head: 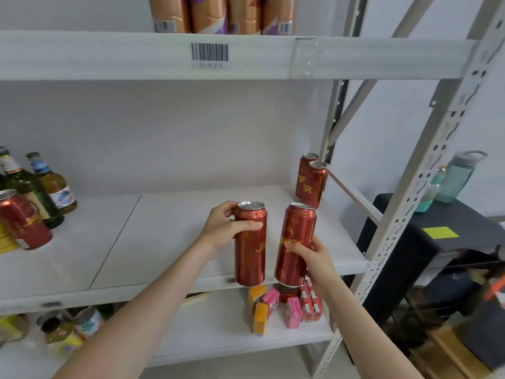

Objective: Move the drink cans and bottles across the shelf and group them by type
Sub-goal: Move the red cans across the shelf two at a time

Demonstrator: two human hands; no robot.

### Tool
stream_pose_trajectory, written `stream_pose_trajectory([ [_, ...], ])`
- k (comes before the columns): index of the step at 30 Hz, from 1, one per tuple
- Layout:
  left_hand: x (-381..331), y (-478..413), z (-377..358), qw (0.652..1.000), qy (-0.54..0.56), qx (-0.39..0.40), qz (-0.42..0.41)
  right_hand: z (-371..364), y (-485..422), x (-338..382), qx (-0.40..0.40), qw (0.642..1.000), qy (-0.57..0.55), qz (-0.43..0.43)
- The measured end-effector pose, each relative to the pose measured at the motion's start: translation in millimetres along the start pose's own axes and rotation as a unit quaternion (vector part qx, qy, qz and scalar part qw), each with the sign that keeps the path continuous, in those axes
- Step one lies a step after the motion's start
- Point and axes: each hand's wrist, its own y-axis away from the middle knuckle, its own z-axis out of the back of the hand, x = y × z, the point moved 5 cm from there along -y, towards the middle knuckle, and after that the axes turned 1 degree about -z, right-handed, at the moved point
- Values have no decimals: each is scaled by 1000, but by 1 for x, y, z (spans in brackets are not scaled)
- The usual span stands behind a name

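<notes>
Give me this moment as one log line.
left hand: grips tall red aluminium can | right hand: grips second tall red can | two matching red cans: standing right rear of white middle shelf

red cans (pixel 250 247) — gold markings

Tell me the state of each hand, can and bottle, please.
Left hand, grips the left can.
Right hand, grips the right can.
Left can, upright, in the air.
Right can, in the air, leaning slightly.
Back cans, standing on the shelf.
Bottles, standing, capped.
</notes>
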Motion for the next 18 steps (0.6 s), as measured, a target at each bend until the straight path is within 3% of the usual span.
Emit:
stream_pose_trajectory([
  [18,7,-113,-108,1000,-20,-8,-2,108,-121,18,19,999,38,29],
])
